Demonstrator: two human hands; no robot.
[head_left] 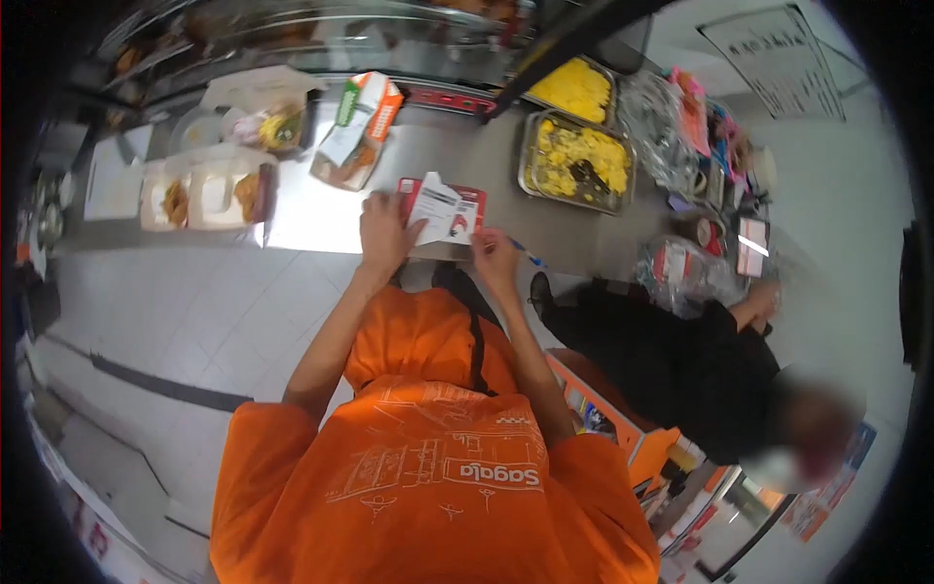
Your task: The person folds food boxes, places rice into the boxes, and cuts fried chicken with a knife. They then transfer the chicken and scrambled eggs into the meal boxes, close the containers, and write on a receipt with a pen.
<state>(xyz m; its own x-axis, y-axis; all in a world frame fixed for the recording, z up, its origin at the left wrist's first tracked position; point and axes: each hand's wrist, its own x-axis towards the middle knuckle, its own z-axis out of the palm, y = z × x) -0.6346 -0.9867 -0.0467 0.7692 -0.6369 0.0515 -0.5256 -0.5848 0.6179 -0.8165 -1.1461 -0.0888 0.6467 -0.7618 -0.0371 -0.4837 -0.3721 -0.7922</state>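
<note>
My left hand (384,232) rests at the left edge of a red-and-white card or flat box (469,209) near the counter's front edge, its fingers stretched out. A white printed slip (433,204) lies on top, close to my thumb. At the lower right corner of the card, my right hand (496,255) is closed around a blue-and-white pen (528,253), whose end sticks out to the right. Beyond my left hand stands an open orange, green and white carton (375,112) with fried food in it and a paper slip on its front.
Open takeaway boxes (209,219) with fried pieces lie to the left. Metal trays (530,180) of yellow food stand right of centre. Plastic bags (657,122) and a phone-like device (752,243) are farther right. A person in black (671,360) is close on my right.
</note>
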